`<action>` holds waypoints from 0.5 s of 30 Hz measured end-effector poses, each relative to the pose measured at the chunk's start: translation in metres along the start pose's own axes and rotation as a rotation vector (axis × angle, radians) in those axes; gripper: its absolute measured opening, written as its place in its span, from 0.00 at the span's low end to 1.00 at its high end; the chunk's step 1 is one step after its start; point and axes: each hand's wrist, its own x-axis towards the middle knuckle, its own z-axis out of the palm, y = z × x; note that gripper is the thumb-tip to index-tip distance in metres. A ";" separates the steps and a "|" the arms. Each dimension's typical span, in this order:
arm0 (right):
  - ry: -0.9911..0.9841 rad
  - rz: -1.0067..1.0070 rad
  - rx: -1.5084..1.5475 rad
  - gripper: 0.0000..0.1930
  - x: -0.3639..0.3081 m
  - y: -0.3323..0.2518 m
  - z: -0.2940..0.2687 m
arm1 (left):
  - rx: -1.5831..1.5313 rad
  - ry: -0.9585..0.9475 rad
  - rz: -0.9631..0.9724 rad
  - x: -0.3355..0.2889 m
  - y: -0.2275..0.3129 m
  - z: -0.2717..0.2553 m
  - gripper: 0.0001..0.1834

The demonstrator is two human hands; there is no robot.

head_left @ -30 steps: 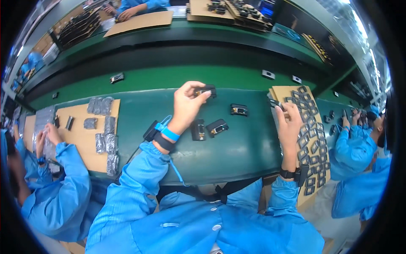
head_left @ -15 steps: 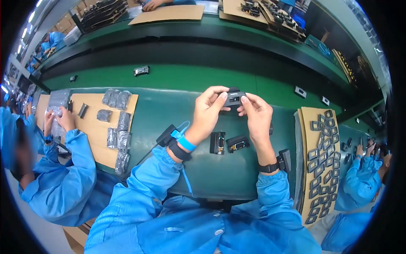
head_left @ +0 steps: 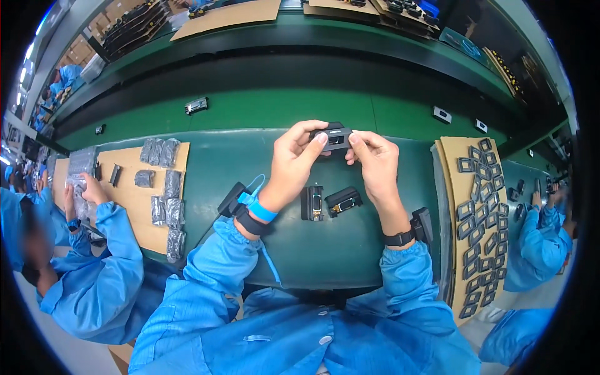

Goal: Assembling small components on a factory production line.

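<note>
Black device [head_left: 337, 139] held up between both hands, over the far edge of the green worktop [head_left: 356, 256]. Long axis runs roughly left–right across the view; the face with the window is turned up toward the wearer, one end toward each hand. Left hand [head_left: 299, 151]: fingers closed on the left end, thumb on the front, the others curled behind. Right hand [head_left: 374, 164]: fingers pinched in on the right end, thumb at the frame's edge, some fingertips hidden.

Nearer the wearer, two dark units lie on the worktop, just beside each other — left unit [head_left: 312, 203] with its long axis pointing away from the wearer, right unit [head_left: 344, 201] slanted, right end farther off. Black frames [head_left: 481, 225] cover a cardboard sheet [head_left: 451, 187] on the right; grey wrapped packs [head_left: 173, 183] on the left.
</note>
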 end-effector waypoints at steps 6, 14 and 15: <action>0.058 -0.077 -0.180 0.10 -0.002 0.006 0.001 | -0.029 -0.027 -0.013 -0.001 0.001 0.006 0.14; -0.029 -0.113 -0.201 0.17 -0.005 0.009 0.001 | 0.054 -0.090 -0.138 0.004 0.000 -0.013 0.13; -0.047 -0.110 -0.192 0.16 -0.005 0.009 0.000 | 0.064 -0.087 -0.133 0.007 -0.006 -0.015 0.13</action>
